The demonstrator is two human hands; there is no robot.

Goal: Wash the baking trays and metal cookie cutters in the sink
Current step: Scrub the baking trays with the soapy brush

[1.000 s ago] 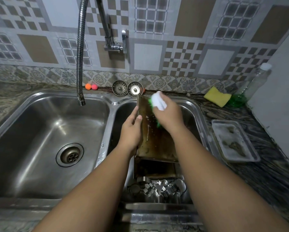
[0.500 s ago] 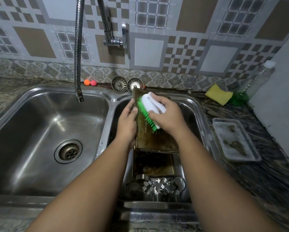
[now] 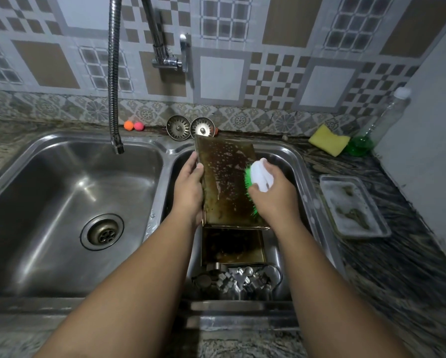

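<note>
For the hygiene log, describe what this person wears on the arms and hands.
Nothing worn shows. The left hand and right hand are bare: no gloves, watch or visible rings. The left forearm and right forearm are bare too, with no sleeve in view.

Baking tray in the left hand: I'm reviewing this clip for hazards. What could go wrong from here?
1. The left hand grips the wet, sudsy baking tray by one edge only; pressure from the brush in the right hand could make it slip.
2. If dropped, it would likely land on the second tray and cookie cutters below.
3. The thin metal edge might nick the gripping fingers.
</note>
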